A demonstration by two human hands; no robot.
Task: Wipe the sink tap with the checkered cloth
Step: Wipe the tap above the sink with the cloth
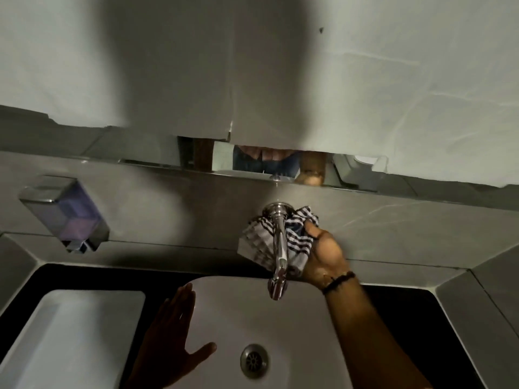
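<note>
From the head camera, the chrome sink tap point(279, 242) juts out of the grey wall and curves down over the back rim of the white basin point(297, 327). The checkered cloth point(295, 240), white with dark stripes, is bunched around the tap's stem, showing on both sides of it and reaching up to the round flange at the wall. The right hand point(323, 256) is just right of the tap, fingers curled closed on the cloth and pressing it against the metal; a dark bracelet point(338, 282) circles the wrist below it. The left hand point(174, 335) is below and left of the tap, spread open and flat, palm down on the basin's left rim, gripping nothing. The round metal drain point(254, 360) sits in the basin floor, straight below the tap's spout. Far to the left of the tap, a soap dispenser point(64, 214) with purple liquid is fixed to the wall. A white tray-like shape point(75, 335) lies on the dark tabletop point(393, 293) well below and left of the tap. Above the tap, a strip of mirror point(224, 158) shows under a pale sheet covering point(280, 66).
</note>
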